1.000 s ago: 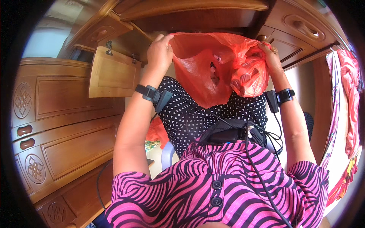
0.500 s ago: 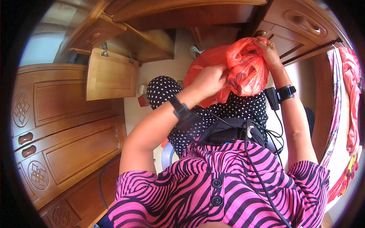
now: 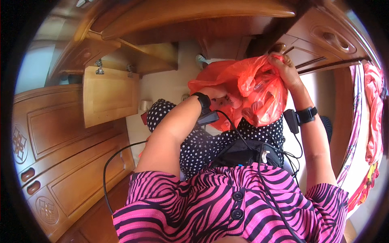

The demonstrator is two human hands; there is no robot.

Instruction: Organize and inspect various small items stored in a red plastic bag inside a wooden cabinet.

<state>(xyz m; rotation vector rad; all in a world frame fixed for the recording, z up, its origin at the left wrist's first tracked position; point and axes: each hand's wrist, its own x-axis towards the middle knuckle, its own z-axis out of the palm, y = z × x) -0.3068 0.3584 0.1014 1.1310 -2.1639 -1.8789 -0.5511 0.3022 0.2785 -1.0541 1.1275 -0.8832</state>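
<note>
A thin red plastic bag (image 3: 263,103) bulges above my lap, crumpled and partly see-through. At its upper right, my right hand (image 3: 287,72) is closed round the gathered plastic. My left hand (image 3: 218,92) reaches into the open left part of the bag, and its fingers are hidden by plastic. Beside that hand, small dark reddish things show in the bag, too unclear to name. Under the bag lie my polka-dot trousers (image 3: 267,127). Each of my wrists wears a black strap with a small device.
A cabinet door (image 3: 111,97) stands ajar at the left, above wooden panels (image 3: 77,158). A wooden drawer front (image 3: 324,40) is at the upper right. Cloths (image 3: 370,117) hang at the right edge. Black cables (image 3: 106,178) run beside my left arm and over my lap.
My left hand has gone from outside the bag's front down into its opening, and the bag's left part has spread wider. My right hand keeps its hold on the plastic.
</note>
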